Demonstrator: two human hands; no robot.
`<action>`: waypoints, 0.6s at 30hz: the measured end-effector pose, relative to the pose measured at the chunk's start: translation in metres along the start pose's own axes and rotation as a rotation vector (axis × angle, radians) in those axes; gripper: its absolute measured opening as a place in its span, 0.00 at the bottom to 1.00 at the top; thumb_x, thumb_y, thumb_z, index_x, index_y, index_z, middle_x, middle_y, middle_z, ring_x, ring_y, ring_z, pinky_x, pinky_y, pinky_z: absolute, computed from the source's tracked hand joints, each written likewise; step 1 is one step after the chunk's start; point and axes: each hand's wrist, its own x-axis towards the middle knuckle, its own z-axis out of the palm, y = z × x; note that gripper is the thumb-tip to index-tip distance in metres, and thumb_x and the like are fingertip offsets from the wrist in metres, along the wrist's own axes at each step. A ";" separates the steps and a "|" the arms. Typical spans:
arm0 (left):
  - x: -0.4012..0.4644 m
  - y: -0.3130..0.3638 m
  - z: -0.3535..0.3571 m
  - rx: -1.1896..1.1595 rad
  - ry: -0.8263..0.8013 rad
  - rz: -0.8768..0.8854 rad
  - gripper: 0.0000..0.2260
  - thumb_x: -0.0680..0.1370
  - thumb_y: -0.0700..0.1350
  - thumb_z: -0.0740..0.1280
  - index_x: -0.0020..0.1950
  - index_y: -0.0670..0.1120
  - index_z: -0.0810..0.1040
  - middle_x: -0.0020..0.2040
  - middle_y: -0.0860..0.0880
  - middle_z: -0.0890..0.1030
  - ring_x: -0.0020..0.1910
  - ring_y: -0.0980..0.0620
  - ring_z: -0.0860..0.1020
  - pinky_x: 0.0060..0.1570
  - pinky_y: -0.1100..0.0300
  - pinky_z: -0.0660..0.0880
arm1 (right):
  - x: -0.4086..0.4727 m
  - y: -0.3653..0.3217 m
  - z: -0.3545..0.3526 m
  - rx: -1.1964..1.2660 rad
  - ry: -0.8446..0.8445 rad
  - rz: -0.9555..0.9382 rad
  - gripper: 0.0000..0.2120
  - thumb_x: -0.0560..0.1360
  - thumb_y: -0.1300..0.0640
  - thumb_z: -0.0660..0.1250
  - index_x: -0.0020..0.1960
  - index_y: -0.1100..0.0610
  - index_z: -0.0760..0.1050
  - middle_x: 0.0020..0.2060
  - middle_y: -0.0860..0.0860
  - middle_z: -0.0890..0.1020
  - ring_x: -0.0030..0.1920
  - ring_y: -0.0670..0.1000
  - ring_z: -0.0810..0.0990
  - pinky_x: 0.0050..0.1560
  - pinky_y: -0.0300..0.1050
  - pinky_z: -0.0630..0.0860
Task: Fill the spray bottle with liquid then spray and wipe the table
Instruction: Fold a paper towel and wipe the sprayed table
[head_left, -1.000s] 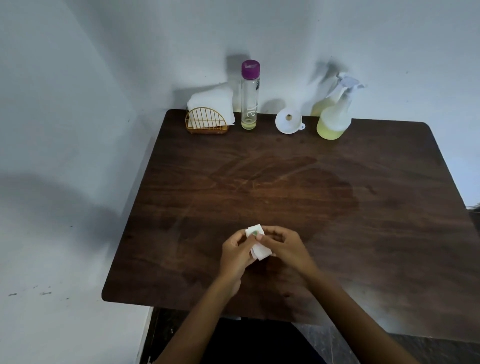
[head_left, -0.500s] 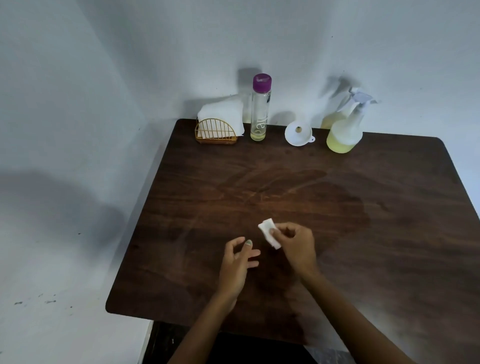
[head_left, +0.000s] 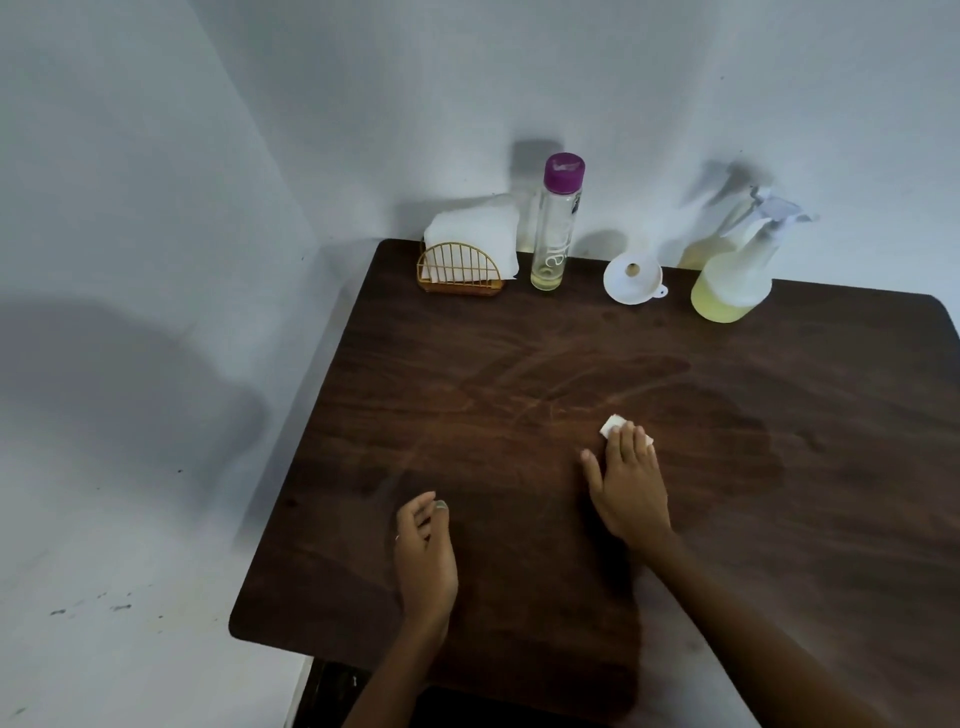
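- Brown wood worktop (head_left: 779, 519) shows damp smears across its middle, so I judge the wiping step is in hand.
- My right hand (head_left: 631, 486) lies flat, fingers straight, pressing a folded white tissue (head_left: 612, 423) onto the wet patch.
- My left hand (head_left: 426, 556) rests near the front edge, loosely curled, holding nothing.
- Next move calls for firm sweeps over the remaining damp area.
- Spray bottle (head_left: 730, 280) stands at the back right, yellowish liquid in its lower part.
- Purple-capped bottle (head_left: 553, 234) holds only a little liquid; the white funnel (head_left: 632, 278) sits between them.
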 end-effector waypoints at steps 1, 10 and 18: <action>0.001 -0.001 -0.001 0.024 0.044 0.029 0.10 0.81 0.45 0.61 0.62 0.48 0.75 0.58 0.49 0.77 0.57 0.52 0.75 0.52 0.60 0.69 | 0.014 -0.002 -0.005 0.040 -0.002 0.019 0.33 0.81 0.43 0.49 0.76 0.66 0.49 0.76 0.62 0.52 0.77 0.58 0.47 0.75 0.50 0.43; 0.019 -0.016 -0.030 0.070 0.326 0.101 0.19 0.84 0.46 0.52 0.71 0.40 0.69 0.69 0.41 0.71 0.68 0.45 0.69 0.62 0.61 0.62 | 0.097 -0.111 -0.002 -0.147 -0.123 -0.201 0.45 0.74 0.30 0.45 0.75 0.66 0.51 0.75 0.64 0.54 0.76 0.61 0.50 0.75 0.58 0.45; 0.028 -0.041 -0.041 -0.079 0.463 0.013 0.30 0.77 0.64 0.51 0.74 0.48 0.64 0.74 0.44 0.66 0.72 0.44 0.66 0.71 0.44 0.64 | -0.032 -0.189 0.098 -0.638 -0.351 -1.166 0.34 0.79 0.40 0.52 0.76 0.60 0.53 0.76 0.59 0.57 0.77 0.56 0.52 0.75 0.61 0.44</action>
